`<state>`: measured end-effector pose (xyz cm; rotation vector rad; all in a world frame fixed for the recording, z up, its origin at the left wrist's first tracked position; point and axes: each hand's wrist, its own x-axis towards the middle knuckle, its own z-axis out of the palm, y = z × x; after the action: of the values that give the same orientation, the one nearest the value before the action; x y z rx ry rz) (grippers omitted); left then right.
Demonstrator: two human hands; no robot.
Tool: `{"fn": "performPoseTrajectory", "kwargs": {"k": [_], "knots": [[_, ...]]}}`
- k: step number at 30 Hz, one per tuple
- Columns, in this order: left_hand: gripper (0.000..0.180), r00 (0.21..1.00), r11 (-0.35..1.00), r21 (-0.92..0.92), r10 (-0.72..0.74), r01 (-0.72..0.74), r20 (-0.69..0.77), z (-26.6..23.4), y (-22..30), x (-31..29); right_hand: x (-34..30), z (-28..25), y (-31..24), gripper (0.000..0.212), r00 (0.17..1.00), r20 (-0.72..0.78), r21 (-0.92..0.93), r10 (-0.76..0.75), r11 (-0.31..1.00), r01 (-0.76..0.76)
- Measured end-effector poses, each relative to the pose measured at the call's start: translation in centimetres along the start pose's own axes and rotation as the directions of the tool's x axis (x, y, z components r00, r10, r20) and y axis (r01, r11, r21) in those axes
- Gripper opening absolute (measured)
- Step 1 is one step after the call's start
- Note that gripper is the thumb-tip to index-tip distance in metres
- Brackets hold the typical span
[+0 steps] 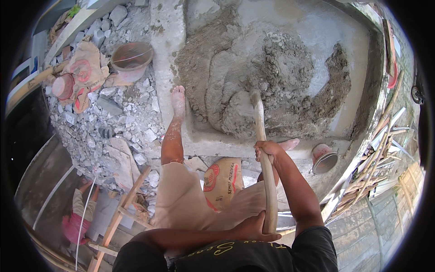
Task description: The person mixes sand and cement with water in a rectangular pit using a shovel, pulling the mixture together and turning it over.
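Note:
Both my hands grip the long, slightly bent wooden handle of a hoe (259, 120). Its far end meets the wet grey mortar (283, 63), and the blade is hidden there. My right hand (268, 149) is wrapped around the middle of the handle, with that arm stretched forward. Close to my body, my left hand (253, 227) holds the near end. The mortar lies heaped and churned inside a shallow concrete basin (167, 54), with watery slurry (358, 59) on its right side. My bare feet rest on the basin's near and left rims.
Broken rubble (122, 118) covers the left, with a large bucket (132, 61) and a small reddish pail (63, 86). A paper cement sack (223, 183) lies between my legs. Another bucket (324, 158) stands right. A wooden ladder (118, 213) and another person (79, 217) are lower left.

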<state>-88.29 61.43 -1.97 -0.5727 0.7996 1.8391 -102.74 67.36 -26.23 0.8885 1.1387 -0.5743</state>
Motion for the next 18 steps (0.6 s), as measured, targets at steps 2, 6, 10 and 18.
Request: {"fn": "performPoseTrajectory", "kwargs": {"k": [2,6,10,18], "knots": [[0.116,0.997,0.991,0.121,0.054,-0.06,0.058,2.0,1.0,0.2,-4.3,-0.4,-1.0,0.008,1.0,0.01,0.001,-0.012,1.0,0.012],[0.098,0.991,0.973,0.2,0.096,-0.113,0.092,3.9,1.2,-0.9,-11.4,-0.7,-2.0,0.007,0.976,-0.121,0.038,-0.181,0.982,0.186],[0.074,0.984,0.966,0.22,-0.105,0.136,-0.146,2.9,-3.7,1.3,-9.0,-1.9,-0.4,0.017,0.829,-0.246,-0.027,-0.502,0.858,0.512],[0.05,0.733,0.811,0.402,-0.047,0.425,-0.678,-9.9,-15.6,17.2,1.5,-2.4,-3.7,0.017,0.584,-0.49,0.067,-0.648,0.639,0.766]]}}
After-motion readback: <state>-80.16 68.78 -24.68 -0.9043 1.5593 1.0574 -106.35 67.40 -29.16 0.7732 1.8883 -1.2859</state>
